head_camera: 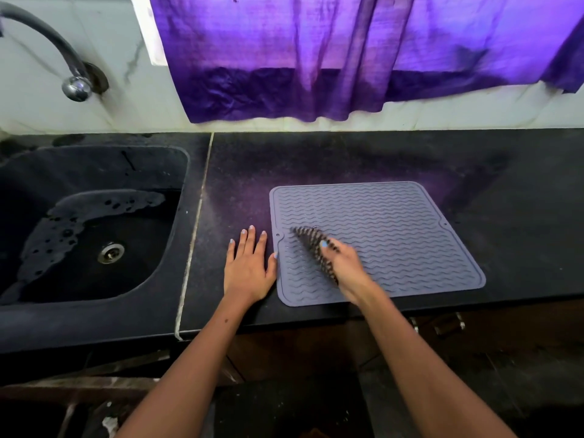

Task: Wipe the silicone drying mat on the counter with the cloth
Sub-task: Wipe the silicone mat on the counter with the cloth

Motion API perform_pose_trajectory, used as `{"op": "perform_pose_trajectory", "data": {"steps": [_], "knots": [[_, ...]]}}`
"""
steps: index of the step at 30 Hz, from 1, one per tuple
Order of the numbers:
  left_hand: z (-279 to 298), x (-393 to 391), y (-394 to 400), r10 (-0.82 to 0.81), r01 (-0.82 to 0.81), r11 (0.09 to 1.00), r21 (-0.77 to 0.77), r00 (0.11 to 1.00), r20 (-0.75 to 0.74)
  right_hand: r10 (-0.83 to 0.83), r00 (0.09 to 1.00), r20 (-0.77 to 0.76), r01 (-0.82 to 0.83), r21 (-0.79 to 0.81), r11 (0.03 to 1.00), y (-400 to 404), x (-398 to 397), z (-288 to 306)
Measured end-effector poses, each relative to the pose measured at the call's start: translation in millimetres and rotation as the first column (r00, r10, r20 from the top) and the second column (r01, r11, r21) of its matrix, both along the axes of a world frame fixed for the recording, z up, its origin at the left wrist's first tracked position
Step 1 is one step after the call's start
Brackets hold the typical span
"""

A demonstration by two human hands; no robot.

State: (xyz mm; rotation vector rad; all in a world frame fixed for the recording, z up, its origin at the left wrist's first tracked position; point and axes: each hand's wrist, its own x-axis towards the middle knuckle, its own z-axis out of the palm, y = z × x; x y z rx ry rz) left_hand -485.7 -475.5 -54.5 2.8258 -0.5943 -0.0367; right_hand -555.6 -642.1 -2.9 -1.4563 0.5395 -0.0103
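I am wearing the one camera on my head, and it is looking forward and steeply down over the dark counter [521,216]. It is sitting close enough that both my forearms are entering from the bottom edge and filling much of the lower frame. The wide lens is bending the counter's front edge and the wall behind. The view is centring on the grey mat [410,216], with my left hand [249,267] just beside its left edge and my right hand [344,263] over it. It is taking in the sink [177,172] at left and the purple curtain [316,58] hanging along the top.
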Motion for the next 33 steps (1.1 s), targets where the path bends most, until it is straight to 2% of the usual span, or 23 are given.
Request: {"op": "perform_pose_trajectory", "data": {"steps": [1,2,3,5,7,8,10,12,16,18,19,20,21,22,23,24,25,26,27,29,30,32,33], "knots": [[0.8,-0.3,0.6,-0.005,0.005,1.0,-0.009,1.0,-0.002,-0.106,0.994,0.024,0.102,0.154,0.983,-1.8,3.4,5.9],[1.6,-0.5,1.3,-0.008,0.008,1.0,-0.019,1.0,-0.004,-0.16,0.986,0.041,0.15,0.179,0.972,0.0,5.2,12.0],[3.2,-0.7,2.0,-0.01,0.01,0.999,-0.033,1.0,-0.005,-0.163,0.985,0.065,0.157,0.091,0.984,6.0,5.7,18.6],[5.0,-0.5,3.8,-0.012,0.011,0.998,-0.069,1.0,-0.016,-0.027,0.992,0.126,0.064,-0.303,0.951,26.2,2.6,22.7],[6.4,-0.6,5.9,0.0,-0.001,0.992,-0.129,1.0,-0.013,0.225,0.972,0.06,-0.133,-0.652,0.746,51.9,-5.4,5.1],[7.0,-0.3,6.8,0.004,-0.005,0.988,-0.153,1.0,-0.01,0.302,0.953,-0.025,-0.203,-0.793,0.574,64.8,-11.8,-7.9],[6.9,0.7,7.9,-0.003,0.002,0.987,-0.159,1.0,-0.006,0.319,0.942,-0.11,-0.19,-0.953,0.235,81.3,-23.5,-34.6],[4.7,2.3,7.8,-0.005,0.006,0.99,-0.143,1.0,0.007,0.305,0.948,-0.095,-0.15,-0.976,0.161,82.8,-27.5,-43.4],[3.3,2.2,6.0,0.01,-0.007,0.991,-0.136,1.0,0.019,0.45,0.892,-0.047,-0.199,-0.934,0.297,64.8,-17.0,-37.1],[4.7,1.7,4.6,0.022,-0.02,0.991,-0.131,1.0,0.019,0.441,0.897,0.011,-0.261,-0.793,0.551,57.4,-13.6,-29.2],[5.8,0.9,4.0,0.026,-0.024,0.991,-0.13,0.999,0.019,0.383,0.923,0.036,-0.286,-0.6,0.747,52.9,-11.2,-21.9],[6.8,-0.1,3.4,0.029,-0.026,0.991,-0.13,0.999,0.024,0.281,0.958,0.064,-0.253,-0.282,0.925,46.9,-7.9,-10.2],[7.5,-1.1,3.3,0.031,-0.027,0.991,-0.128,0.999,0.028,0.135,0.988,0.073,-0.141,0.076,0.987,39.5,-3.4,2.6],[7.9,-1.9,3.1,0.03,-0.026,0.991,-0.128,0.999,0.029,-0.025,0.998,0.057,0.006,0.317,0.948,29.2,1.1,11.0],[8.1,-2.5,2.8,0.029,-0.025,0.991,-0.129,0.999,0.03,-0.165,0.985,0.041,0.131,0.434,0.891,19.5,5.3,17.5],[7.8,-2.4,2.7,0.03,-0.026,0.991,-0.13,0.999,0.028,-0.24,0.97,0.047,0.2,0.406,0.892,12.3,9.5,23.9],[7.6,-2.4,2.4,0.029,-0.026,0.991,-0.13,0.999,0.022,-0.248,0.965,0.082,0.224,0.23,0.947,7.8,12.9,28.2],[7.3,-2.2,2.3,0.026,-0.024,0.992,-0.125,1.0,0.012,-0.193,0.974,0.12,0.198,-0.035,0.98,6.5,14.0,30.1],[6.8,-1.6,2.2,0.023,-0.022,0.993,-0.119,1.0,0.004,-0.099,0.986,0.133,0.135,-0.3,0.944,8.3,14.9,28.6],[5.0,-0.7,2.7,0.021,-0.021,0.994,-0.106,1.0,0.004,0.13,0.99,0.061,-0.057,-0.66,0.749,11.8,16.3,11.3],[4.4,-0.6,2.7,0.024,-0.023,0.994,-0.103,1.0,0.005,0.215,0.976,-0.034,-0.16,-0.783,0.602,13.6,16.0,-2.0],[3.6,-0.5,1.8,0.029,-0.028,0.994,-0.104,1.0,0.01,0.283,0.947,-0.154,-0.237,-0.929,0.286,15.8,15.0,-26.6],[3.0,-0.5,1.3,0.031,-0.03,0.994,-0.104,0.999,0.011,0.292,0.941,-0.171,-0.235,-0.951,0.202,15.5,14.8,-33.0]]}}
